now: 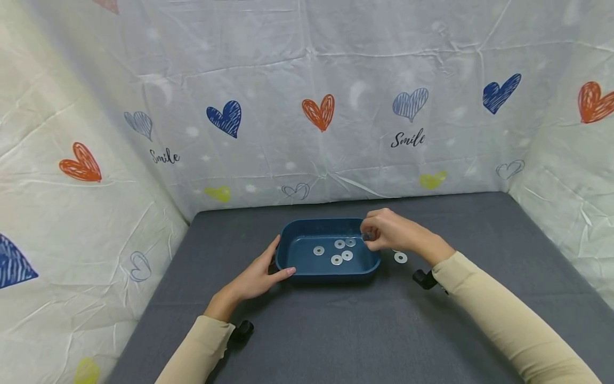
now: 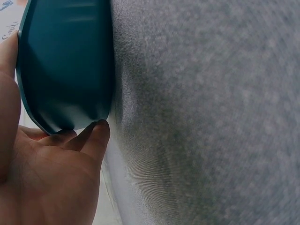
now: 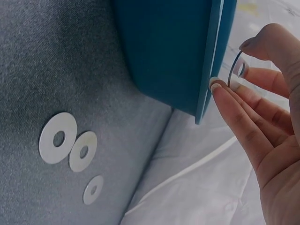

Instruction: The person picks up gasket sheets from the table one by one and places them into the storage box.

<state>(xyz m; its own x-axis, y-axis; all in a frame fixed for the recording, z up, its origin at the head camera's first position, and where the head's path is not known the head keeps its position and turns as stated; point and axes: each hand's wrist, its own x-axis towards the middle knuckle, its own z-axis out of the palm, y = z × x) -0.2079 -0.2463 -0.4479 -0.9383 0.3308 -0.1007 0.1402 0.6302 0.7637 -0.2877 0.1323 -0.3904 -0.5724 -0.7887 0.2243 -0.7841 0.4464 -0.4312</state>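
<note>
Lettering on curtain: the white curtain [image 1: 268, 80] carries the word "Smile" twice in black script, one "Smile" at the left [image 1: 164, 156] under a pale blue heart [image 1: 139, 125], one "Smile" at the right [image 1: 408, 138] under another pale blue heart [image 1: 411, 104].
Lettering at left wrist: similar script shows sideways at the upper left edge, too small and cut off to read surely.
Printed hearts: a navy heart [image 1: 224, 118], an orange heart [image 1: 318, 113] and a yellow heart [image 1: 433, 180] are among those on the curtain.
Blue tray: the tray [image 1: 299, 261] sits upright on the dark grey cloth [image 1: 336, 330], in front of the curtain, between the two hands.
Washers inside: five flat silver washers lie on the tray floor, a single washer [image 1: 318, 250] towards the left, the other four nearer the right end.
Washers outside: three lie on the cloth beside the tray's right end in the right wrist view, the largest-looking washer [image 3: 58, 138] at left.
Left hand: the hand [image 1: 254, 277] holds the tray's near left corner, thumb along the near side, bent fingers against the end wall.
Right hand: the hand [image 1: 390, 229] is nearly closed at the tray's right end, pinching one washer [image 3: 236, 70] between thumb and fingertips; whether the fingers touch the rim, I cannot tell.
Sleeves: both cream, with a black device [image 1: 424, 279] at the right wrist and another black device [image 1: 242, 332] at the left.
</note>
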